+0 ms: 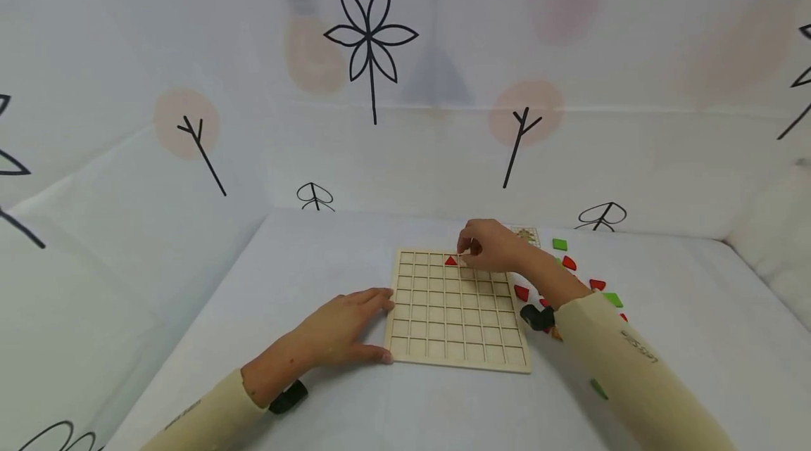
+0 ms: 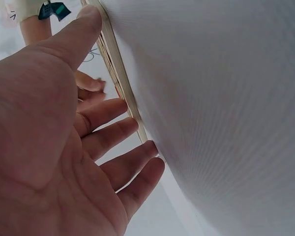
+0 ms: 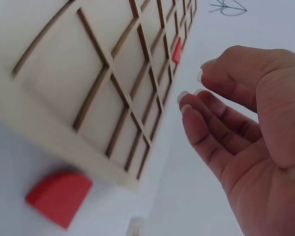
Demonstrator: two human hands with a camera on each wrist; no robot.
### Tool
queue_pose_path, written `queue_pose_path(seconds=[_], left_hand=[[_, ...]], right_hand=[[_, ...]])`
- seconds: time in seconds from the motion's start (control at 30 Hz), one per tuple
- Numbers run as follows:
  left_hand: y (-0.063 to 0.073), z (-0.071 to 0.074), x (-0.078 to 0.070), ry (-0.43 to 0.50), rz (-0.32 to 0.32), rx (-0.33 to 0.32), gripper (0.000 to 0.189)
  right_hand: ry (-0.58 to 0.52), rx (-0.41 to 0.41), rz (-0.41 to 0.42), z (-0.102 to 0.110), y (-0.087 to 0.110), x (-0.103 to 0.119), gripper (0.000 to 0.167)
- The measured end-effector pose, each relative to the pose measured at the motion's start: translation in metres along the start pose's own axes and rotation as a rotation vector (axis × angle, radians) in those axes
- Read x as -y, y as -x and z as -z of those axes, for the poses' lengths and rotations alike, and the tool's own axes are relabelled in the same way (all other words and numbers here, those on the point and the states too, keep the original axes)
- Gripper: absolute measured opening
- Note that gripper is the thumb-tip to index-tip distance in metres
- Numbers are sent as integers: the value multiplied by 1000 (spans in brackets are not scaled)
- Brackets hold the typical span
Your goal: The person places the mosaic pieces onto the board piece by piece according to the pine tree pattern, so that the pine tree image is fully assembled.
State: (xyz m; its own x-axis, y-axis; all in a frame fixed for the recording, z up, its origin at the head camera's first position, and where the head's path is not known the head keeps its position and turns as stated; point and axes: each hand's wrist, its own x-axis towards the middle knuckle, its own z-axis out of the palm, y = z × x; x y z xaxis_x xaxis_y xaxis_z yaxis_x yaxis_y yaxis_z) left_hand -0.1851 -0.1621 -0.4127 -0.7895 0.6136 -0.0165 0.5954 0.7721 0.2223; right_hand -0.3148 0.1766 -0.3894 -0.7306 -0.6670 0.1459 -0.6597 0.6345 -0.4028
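Note:
A light wooden grid board lies on the white table. In its far row of cells sits a red triangle piece, also visible as a red piece in the right wrist view. My right hand hovers over the far part of the board, just right of that triangle. Its fingers are bent, and the right wrist view shows a gap between thumb and fingertips with nothing in it. My left hand rests beside the board's left edge, thumb and fingertips against the rim, fingers loosely extended.
Right of the board lie several loose pieces, among them a green piece, a red piece and a red quarter-round piece close to the rim. A small patterned card lies behind the right hand. Printed white cloth hangs behind the table.

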Motion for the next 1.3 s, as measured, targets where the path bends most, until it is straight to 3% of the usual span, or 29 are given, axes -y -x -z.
queue_pose_path(seconds=[0.4, 0.77, 1.0, 1.3], left_hand=[[0, 0, -1, 30, 19, -17, 81], [0, -1, 0, 27, 26, 1, 93], [0, -1, 1, 12, -4, 8, 96], [0, -1, 3, 13, -6, 13, 97]], right_hand=[[3, -87, -135, 23, 54, 0, 6], [-11, -95, -255, 18, 98, 3, 10], [5, -112, -265, 18, 114, -4, 10], [8, -93, -235, 10, 111, -9, 12]])
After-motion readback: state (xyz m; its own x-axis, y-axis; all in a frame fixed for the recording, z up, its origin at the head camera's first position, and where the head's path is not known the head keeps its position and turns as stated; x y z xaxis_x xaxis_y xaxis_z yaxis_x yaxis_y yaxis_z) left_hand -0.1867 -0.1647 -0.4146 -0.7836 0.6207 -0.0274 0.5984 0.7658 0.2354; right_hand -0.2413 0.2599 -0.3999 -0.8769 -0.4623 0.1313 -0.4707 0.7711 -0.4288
